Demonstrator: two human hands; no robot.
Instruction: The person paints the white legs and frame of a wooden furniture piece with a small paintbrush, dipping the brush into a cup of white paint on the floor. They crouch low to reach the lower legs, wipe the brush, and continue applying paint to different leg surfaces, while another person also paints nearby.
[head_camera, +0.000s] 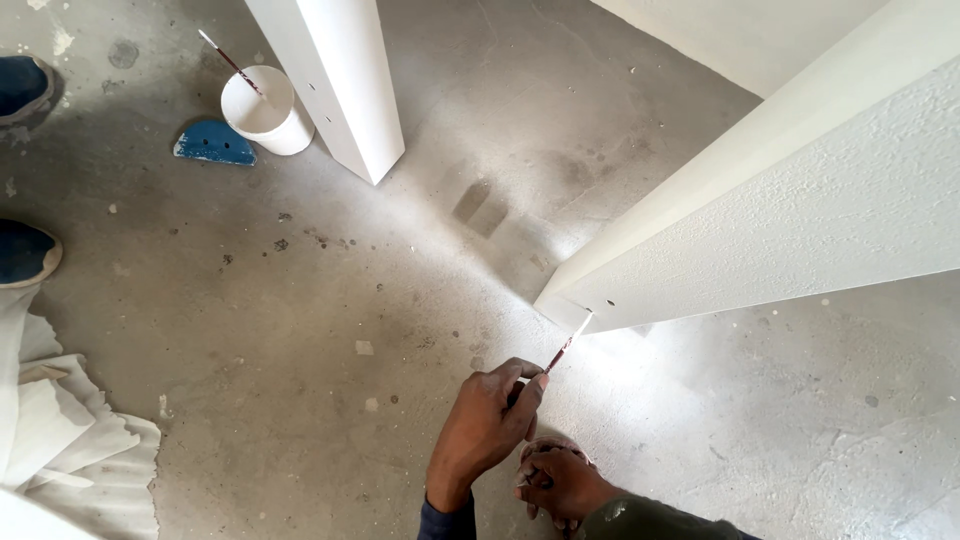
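We look down on a grey concrete floor (400, 290), speckled with pale spots. A long white board (780, 220) runs in from the upper right, its rough-textured side toward us, and ends at a corner low above the floor, near the middle of the view. A second white board (340, 80) stands on the floor at the upper left. Crumpled white sheeting (70, 440) lies at the left edge, and two blue shoes (25, 250) of another person show above it. Beside the standing board sits a white bucket (265, 110) with a thin stick leaning out of it, and a blue curved piece (215, 145) lies on the floor just next to the bucket. Our left hand (490, 420) reaches up from the bottom edge, wrist bent, with the thumb and forefinger pinched tight around the handle of a thin brush (565, 345). The brush slants up and to the right, and its pale tip touches the lower end corner of the long board. Our right hand (555, 480) sits lower and closer to us, just beside the left wrist, with its fingers curled in; we cannot tell whether it holds anything.
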